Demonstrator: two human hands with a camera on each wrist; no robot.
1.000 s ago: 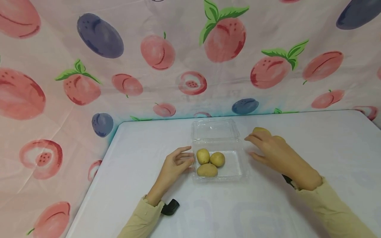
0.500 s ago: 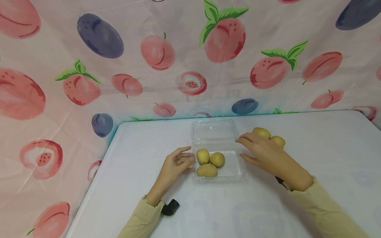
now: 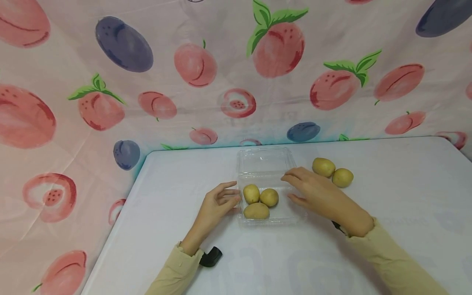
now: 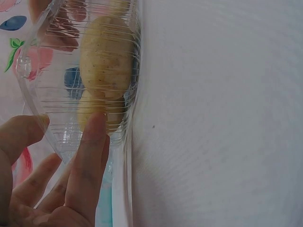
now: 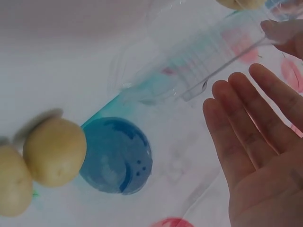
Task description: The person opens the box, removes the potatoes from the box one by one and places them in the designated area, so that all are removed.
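A clear plastic clamshell box (image 3: 291, 213) lies with its lid (image 3: 266, 160) folded back, away from me. Inside, toward its left, sit three potatoes (image 3: 257, 211). My left hand (image 3: 215, 207) touches the box's left side, fingers fairly straight; in the left wrist view its fingertips (image 4: 96, 124) lie against the ribbed wall and its thumb meets the rim. Above the right part of the box hovers my right hand (image 3: 317, 194), fingers extended and holding nothing. The right wrist view shows that bare palm (image 5: 272, 194) beside the box. Two more potatoes (image 3: 323, 167) lie beyond this hand.
A white cloth covers the table (image 3: 177, 172). A fruit-printed curtain (image 3: 206, 24) hangs along its back and left sides. A black wrist mount (image 3: 211, 257) sticks out from the left sleeve.
My right hand has moved left from the two loose potatoes to over the box, uncovering them. My left hand, the box and its potatoes have stayed in place.
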